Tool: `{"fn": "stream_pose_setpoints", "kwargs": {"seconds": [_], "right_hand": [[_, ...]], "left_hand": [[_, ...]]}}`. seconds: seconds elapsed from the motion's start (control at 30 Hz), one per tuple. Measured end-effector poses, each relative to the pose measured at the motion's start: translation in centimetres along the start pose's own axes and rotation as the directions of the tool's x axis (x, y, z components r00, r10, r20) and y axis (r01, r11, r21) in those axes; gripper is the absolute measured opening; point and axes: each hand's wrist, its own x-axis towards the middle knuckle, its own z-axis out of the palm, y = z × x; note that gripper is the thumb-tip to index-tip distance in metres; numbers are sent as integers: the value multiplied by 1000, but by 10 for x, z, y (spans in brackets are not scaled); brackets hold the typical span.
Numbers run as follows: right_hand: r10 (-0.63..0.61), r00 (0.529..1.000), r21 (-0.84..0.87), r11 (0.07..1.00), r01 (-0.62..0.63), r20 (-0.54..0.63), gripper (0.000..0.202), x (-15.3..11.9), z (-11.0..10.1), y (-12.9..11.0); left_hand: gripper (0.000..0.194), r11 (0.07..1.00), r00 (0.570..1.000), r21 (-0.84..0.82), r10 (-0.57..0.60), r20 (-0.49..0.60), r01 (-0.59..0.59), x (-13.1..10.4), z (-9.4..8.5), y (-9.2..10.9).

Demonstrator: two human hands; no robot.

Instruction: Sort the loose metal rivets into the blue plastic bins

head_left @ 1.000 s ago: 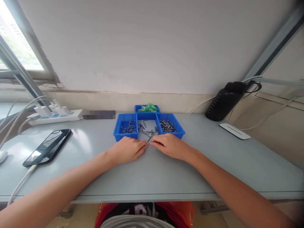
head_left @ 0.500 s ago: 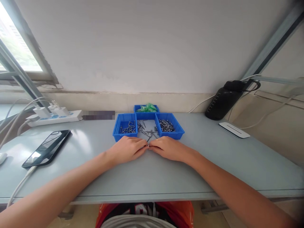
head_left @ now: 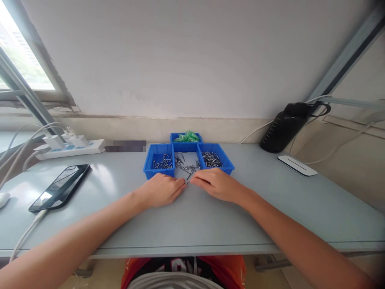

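Note:
My left hand (head_left: 164, 188) rests on the table in a pinch. A small screw (head_left: 186, 182) pokes out from its fingertips, most of it hidden. Just to the right, my right hand (head_left: 218, 184) has its thumb and fingers pressed together, slightly apart from the left; what it holds, if anything, is hidden. Beyond the hands lie several loose metal screws (head_left: 189, 167) on the table between two blue bins. The left bin (head_left: 152, 150) contains a scattering of screws, and the right bin (head_left: 223, 154) a denser heap of similar metal pieces.
A third blue bin (head_left: 187, 147) with green plastic bags (head_left: 189, 137) stands behind, by the wall. Left on the table are a phone (head_left: 60, 188) on a cable and a power strip (head_left: 90, 148). A black bottle (head_left: 282, 126) and a white flat device (head_left: 297, 165) are at right.
My right hand has drawn slightly up and to the right, away from the left fingertips, opening a small gap. My left hand stays nearly in place, the screw's end now showing.

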Motion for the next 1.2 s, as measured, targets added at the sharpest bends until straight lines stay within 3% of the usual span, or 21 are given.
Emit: {"fn": "stream_pose_setpoints", "kwargs": {"seconds": [0.13, 0.27, 0.37, 0.5, 0.63, 0.83, 1.03, 1.2], "right_hand": [[54, 991, 85, 995, -43, -124, 41, 1, 0, 0], [71, 993, 41, 997, -68, -93, 36, 4, 9, 2], [55, 994, -21, 998, -57, -98, 24, 5, 15, 3], [102, 981, 5, 995, -102, -166, 29, 4, 15, 4], [93, 987, 7, 996, -93, -134, 29, 3, 12, 2], [117, 986, 61, 992, -110, -116, 23, 0, 9, -3], [-29, 1000, -22, 999, 29, 8, 7, -2, 6, -4], [-75, 995, -6, 997, 75, 67, 6, -1, 8, -2]], "left_hand": [[33, 999, 991, 43, 10, -136, -5, 0, -8, -3], [37, 996, 957, 79, -22, -290, 46, 0, -16, -14], [36, 987, 946, 115, -68, -316, 109, 0, -16, -21], [34, 981, 964, 176, -26, -265, 75, 1, -14, -19], [32, 975, 964, 205, -30, -266, 87, 0, -13, -19], [32, 960, 980, 266, 133, -151, -89, -2, -12, -16], [29, 975, 995, 207, 93, -33, -84, -2, -8, -7], [28, 992, 997, 123, 17, 79, -27, 0, -6, -5]]}}
